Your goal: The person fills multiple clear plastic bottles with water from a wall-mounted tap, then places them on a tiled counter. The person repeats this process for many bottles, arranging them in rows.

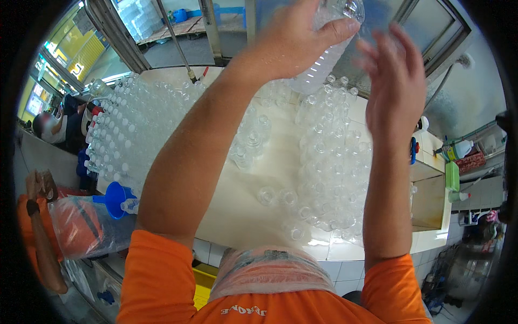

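From the head camera, the left hand (294, 40) is raised above the white counter (243, 200), its fingers wrapped around a clear plastic bottle (324, 59) that tilts with its upper end near the top edge of the picture. The right hand (396, 81) hangs just beside that bottle, palm toward it, fingers spread and loose, gripping nothing; it is blurred.

On the counter, below the right hand, stands a dense block of empty open bottles (334, 173), packed neck to neck. Toward the counter's left side stands a second block of capped bottles (129, 129), their white caps showing. Between the two blocks a few loose bottles (251, 143) stand scattered on the bare top. At the counter's left edge sit a blue funnel (116, 197) and a plastic bag (81, 227).

Judging by how things lie, a good part of the work looks done, since many bottles carry caps, yet the large uncapped block suggests much remains. Whether the held bottle is filled or capped I cannot tell.
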Demonstrator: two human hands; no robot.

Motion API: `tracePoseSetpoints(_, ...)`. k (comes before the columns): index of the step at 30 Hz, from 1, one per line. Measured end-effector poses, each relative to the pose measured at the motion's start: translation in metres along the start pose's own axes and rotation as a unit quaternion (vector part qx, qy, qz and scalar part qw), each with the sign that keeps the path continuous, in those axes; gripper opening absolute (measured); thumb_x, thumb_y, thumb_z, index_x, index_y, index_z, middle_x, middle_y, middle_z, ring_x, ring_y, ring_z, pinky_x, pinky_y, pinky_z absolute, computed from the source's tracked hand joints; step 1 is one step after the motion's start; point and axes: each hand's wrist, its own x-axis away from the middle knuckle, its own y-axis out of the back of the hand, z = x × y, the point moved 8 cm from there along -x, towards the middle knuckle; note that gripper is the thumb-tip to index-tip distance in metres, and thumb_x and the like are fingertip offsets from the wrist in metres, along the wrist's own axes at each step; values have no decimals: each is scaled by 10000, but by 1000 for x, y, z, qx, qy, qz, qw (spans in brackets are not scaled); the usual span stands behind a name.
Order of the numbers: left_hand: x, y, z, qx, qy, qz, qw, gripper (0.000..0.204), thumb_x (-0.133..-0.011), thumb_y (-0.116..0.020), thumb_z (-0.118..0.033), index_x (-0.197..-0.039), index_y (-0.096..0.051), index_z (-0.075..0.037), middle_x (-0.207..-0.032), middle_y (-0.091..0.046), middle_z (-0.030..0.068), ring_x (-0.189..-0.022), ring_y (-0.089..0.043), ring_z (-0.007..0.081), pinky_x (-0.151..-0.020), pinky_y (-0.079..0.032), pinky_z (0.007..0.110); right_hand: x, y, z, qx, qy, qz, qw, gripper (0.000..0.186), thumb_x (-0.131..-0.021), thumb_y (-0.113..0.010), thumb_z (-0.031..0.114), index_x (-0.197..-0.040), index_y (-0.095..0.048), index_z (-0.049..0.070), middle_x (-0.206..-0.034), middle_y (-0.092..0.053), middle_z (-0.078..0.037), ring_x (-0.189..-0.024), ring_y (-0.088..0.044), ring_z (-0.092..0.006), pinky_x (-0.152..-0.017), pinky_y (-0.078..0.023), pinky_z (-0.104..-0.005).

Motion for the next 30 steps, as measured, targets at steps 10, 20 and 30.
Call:
tracePoseSetpoints(10,-12,-3,-16,-35,-6,-75,997,693,-1056,-581,-272,-1648,-297,-52,-1645,-407,158,-1523,-373,292,-1258,-257,388,276,-36,-114,352,-94,618,697,580,-827,-812,150,-1373,-633,73,-1305,-661,-181,-1236,-622,-382,-1069,-478,-470)
tracePoseSetpoints(20,-13,-1,-18,-36,43,-100,993,715,-1021,-689,-273,-1618,-351,-71,-1550,-521,187,-1374,-553,314,-1150,-426,398,27,30,-41,53,-129,130,982,540,-875,-771,164,-1360,-579,26,-1194,-635,-164,-982,-653,-275,-789,-557,-357)
tracePoseSetpoints(30,92,36,8,-123,221,-107,962,709,-923,-770,-174,-1535,-433,-52,-1358,-643,181,-1109,-681,283,-952,-540,371,-40,-30,19,350,21,236,906,566,-938,-807,326,-1345,-610,-15,-1099,-724,-183,-1001,-714,-238,-850,-574,-351)
